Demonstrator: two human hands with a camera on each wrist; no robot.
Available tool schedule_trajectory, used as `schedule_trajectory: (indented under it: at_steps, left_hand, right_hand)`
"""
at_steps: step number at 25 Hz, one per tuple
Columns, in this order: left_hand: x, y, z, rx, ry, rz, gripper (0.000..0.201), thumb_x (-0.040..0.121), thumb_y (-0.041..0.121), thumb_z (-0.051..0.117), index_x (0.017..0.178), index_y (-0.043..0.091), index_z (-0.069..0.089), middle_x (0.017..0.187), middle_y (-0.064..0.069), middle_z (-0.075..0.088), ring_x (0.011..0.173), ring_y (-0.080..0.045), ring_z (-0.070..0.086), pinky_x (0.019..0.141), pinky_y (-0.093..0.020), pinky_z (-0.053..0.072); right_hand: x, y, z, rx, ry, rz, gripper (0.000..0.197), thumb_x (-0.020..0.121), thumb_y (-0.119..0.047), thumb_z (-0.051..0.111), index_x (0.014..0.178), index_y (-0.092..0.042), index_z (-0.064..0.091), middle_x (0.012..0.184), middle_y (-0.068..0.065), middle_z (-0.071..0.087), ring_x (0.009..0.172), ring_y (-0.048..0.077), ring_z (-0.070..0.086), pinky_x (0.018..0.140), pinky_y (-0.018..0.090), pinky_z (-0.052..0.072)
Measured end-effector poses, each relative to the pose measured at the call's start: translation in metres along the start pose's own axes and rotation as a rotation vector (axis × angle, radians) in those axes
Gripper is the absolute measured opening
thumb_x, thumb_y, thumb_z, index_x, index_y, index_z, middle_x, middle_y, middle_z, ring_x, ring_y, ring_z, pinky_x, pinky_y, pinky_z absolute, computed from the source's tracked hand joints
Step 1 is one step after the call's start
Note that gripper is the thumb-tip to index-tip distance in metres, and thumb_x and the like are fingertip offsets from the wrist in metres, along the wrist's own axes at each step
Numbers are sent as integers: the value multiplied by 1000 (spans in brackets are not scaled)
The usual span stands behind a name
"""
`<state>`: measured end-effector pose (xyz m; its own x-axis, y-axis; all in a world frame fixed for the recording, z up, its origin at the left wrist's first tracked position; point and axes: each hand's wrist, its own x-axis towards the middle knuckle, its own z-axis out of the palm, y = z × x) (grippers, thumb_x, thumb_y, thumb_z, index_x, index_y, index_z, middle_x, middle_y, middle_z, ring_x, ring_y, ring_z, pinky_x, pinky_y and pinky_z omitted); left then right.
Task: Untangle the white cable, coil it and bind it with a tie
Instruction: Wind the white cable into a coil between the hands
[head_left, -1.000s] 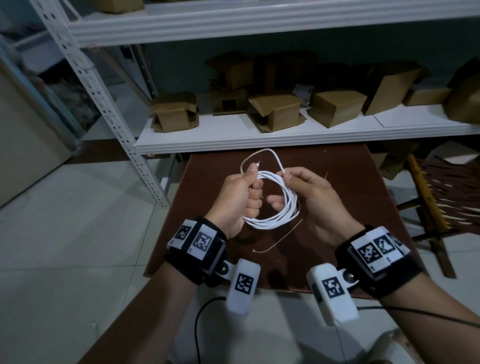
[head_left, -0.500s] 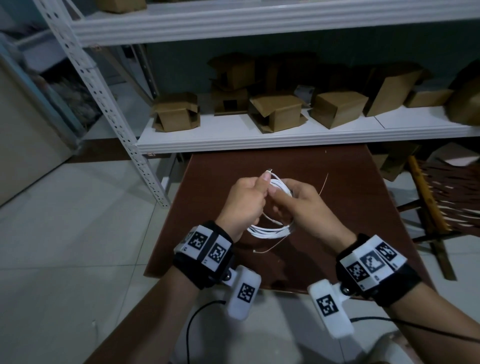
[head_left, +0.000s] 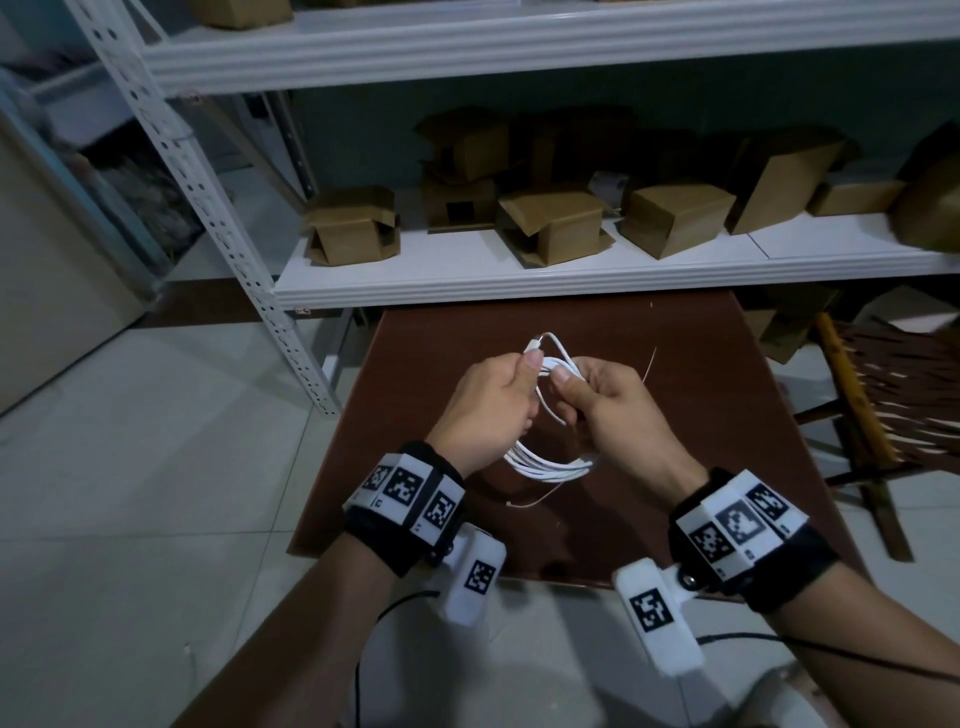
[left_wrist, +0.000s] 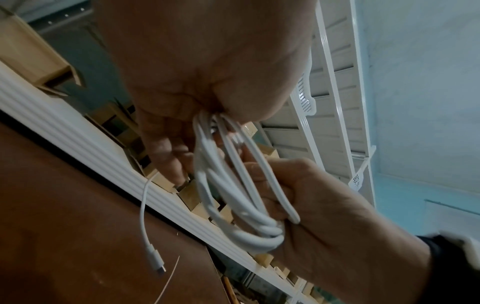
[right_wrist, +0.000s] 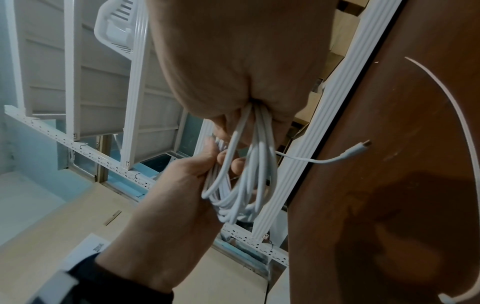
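The white cable (head_left: 550, 464) is gathered in a coil and held above the brown table (head_left: 727, 415). My left hand (head_left: 511, 387) grips the coil's left side, thumb on top, and the plug end (head_left: 535, 344) sticks up past it. My right hand (head_left: 587, 395) grips the coil close beside it. In the left wrist view the loops (left_wrist: 233, 185) run from my left fist to the right hand (left_wrist: 324, 205), and the plug (left_wrist: 153, 255) dangles free. A thin white tie (head_left: 530, 503) lies on the table under the coil; another tie (head_left: 649, 364) lies past my right hand.
A white shelf (head_left: 571, 283) with several cardboard boxes (head_left: 675, 218) runs along the table's far edge. Its perforated upright (head_left: 234, 249) slants down at the left. A wooden slatted chair (head_left: 857, 395) stands at the right. Pale floor tiles (head_left: 130, 493) lie to the left.
My hands have come together from the coil's two sides. The wide loop above them has shrunk to a short end with the plug sticking up, and the coil hangs narrower.
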<state>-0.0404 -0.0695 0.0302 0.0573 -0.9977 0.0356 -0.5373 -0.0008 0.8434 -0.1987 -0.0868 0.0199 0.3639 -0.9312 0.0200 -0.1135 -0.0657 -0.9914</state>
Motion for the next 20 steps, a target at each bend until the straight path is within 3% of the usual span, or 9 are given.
schedule_trajectory:
  at_steps: [4,8,10,13,15,20]
  left_hand:
    - [-3,6,-7,48,-36,5,29,99,40,44,75,28,54,74,5,64,73,-22,64,78,-49,54]
    - [-4,10,-11,347,-67,105,16,104,29,46,96,17,52,90,-3,64,86,-28,61,75,-42,45]
    - [-5,11,-11,515,-39,159,15,103,28,48,94,17,45,95,-3,61,93,-29,58,75,-39,39]
    - [-7,8,-8,623,34,248,12,107,30,44,100,19,43,110,-8,57,104,-29,52,83,-40,39]
    - [-6,5,-7,628,65,256,13,107,29,45,104,17,47,114,-9,52,107,-29,48,86,-42,41]
    - [1,1,-6,560,78,194,21,100,33,55,97,22,37,114,-4,44,112,-26,44,92,-45,45]
  right_hand:
    - [3,-2,-5,25,18,-27,42,111,-21,50,69,-17,55,53,-1,47,41,11,36,43,25,29]
    - [2,-3,-5,36,7,-9,38,110,-19,51,72,-14,54,52,-3,47,38,8,35,41,23,30]
    - [1,-2,-4,21,1,-15,39,110,-19,50,72,-15,54,52,-5,47,40,8,36,41,23,31]
    - [2,-2,-4,6,7,-25,37,110,-20,50,74,-14,55,55,-2,49,41,9,37,43,25,32]
    - [2,-2,-4,24,6,-30,36,110,-20,51,75,-14,55,58,2,49,43,11,37,45,26,32]
    - [3,1,-5,4,3,-40,40,110,-21,51,70,-16,54,58,4,47,44,13,36,47,27,31]
